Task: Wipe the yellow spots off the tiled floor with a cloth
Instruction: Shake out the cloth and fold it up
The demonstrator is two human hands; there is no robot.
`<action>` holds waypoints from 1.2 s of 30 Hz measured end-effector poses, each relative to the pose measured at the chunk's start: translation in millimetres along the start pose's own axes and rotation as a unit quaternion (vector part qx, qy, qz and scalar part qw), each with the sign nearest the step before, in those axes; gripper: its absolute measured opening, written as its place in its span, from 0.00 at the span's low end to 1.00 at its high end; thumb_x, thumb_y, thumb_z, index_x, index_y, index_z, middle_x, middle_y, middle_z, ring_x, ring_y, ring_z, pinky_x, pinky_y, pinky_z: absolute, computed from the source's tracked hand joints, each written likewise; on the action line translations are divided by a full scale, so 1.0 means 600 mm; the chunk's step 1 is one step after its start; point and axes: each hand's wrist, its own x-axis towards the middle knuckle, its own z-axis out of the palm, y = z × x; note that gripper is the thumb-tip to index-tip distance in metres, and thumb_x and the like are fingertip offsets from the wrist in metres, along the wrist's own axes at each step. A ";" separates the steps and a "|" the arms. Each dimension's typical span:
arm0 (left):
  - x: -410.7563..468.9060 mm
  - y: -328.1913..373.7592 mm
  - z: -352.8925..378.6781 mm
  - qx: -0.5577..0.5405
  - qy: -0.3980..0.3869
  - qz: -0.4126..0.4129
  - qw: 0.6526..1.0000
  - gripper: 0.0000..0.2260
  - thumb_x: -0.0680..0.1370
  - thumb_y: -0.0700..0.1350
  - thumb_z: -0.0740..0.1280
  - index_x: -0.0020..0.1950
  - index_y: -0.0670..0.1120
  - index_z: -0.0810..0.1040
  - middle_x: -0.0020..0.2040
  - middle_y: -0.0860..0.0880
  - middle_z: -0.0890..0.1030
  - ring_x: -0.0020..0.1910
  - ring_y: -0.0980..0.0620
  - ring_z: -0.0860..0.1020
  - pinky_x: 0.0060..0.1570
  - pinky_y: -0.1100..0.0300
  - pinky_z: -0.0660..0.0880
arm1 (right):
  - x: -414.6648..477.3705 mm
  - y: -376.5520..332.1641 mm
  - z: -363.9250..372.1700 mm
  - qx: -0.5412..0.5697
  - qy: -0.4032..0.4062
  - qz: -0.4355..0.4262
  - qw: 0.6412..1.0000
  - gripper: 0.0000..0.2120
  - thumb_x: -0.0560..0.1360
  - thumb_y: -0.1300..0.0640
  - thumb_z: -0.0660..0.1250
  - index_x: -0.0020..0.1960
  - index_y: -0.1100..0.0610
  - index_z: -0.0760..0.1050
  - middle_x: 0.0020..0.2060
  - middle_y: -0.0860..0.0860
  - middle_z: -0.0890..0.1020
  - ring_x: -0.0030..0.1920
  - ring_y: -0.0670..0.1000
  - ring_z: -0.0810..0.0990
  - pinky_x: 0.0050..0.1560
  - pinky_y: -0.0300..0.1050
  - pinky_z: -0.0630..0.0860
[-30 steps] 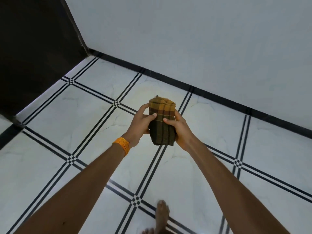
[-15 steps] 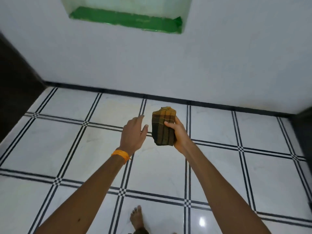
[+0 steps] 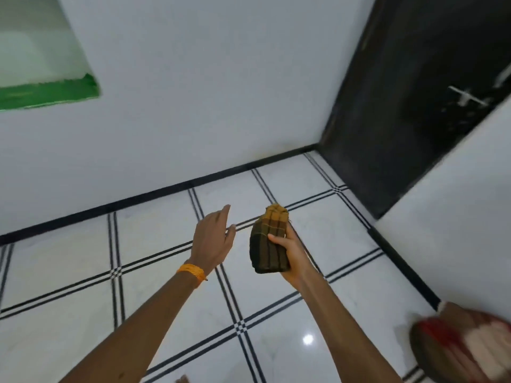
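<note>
The right hand grips a folded checked cloth upright at the middle of the view, thumb across its front, fingers wrapped behind, well above the tiled floor. At nine o'clock of the cloth, just apart from it, the left hand hangs empty with fingers loosely spread; an orange band circles that wrist. A wall niche at ten o'clock has a green ledge; nothing shows inside. The white, black-lined tiles lie bare up to the black skirting. A dark door stands at two o'clock, and a blurred red-and-cream object sits at four o'clock.
</note>
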 end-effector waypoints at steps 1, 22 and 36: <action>0.009 0.036 0.024 -0.001 -0.012 0.021 1.000 0.23 0.82 0.48 0.64 0.75 0.41 0.68 0.62 0.41 0.80 0.59 0.41 0.79 0.60 0.47 0.74 | -0.015 -0.011 -0.040 0.016 0.024 -0.007 1.000 0.23 0.81 0.67 0.63 0.71 0.47 0.73 0.63 0.56 0.83 0.59 0.59 0.84 0.52 0.57 0.82; 0.135 0.714 0.481 -0.069 -0.225 0.364 0.901 0.24 0.81 0.50 0.65 0.75 0.42 0.68 0.65 0.41 0.79 0.64 0.42 0.77 0.66 0.48 0.72 | -0.238 -0.143 -0.661 0.239 0.395 -0.146 0.875 0.21 0.79 0.68 0.64 0.69 0.52 0.73 0.58 0.59 0.82 0.53 0.60 0.84 0.49 0.58 0.82; 0.054 1.047 0.861 -0.005 -0.327 0.463 0.824 0.26 0.81 0.49 0.65 0.77 0.42 0.66 0.72 0.40 0.73 0.70 0.41 0.73 0.70 0.46 0.69 | -0.309 -0.052 -1.104 0.360 0.508 -0.070 0.779 0.18 0.76 0.68 0.69 0.65 0.62 0.75 0.62 0.67 0.80 0.61 0.67 0.81 0.63 0.67 0.77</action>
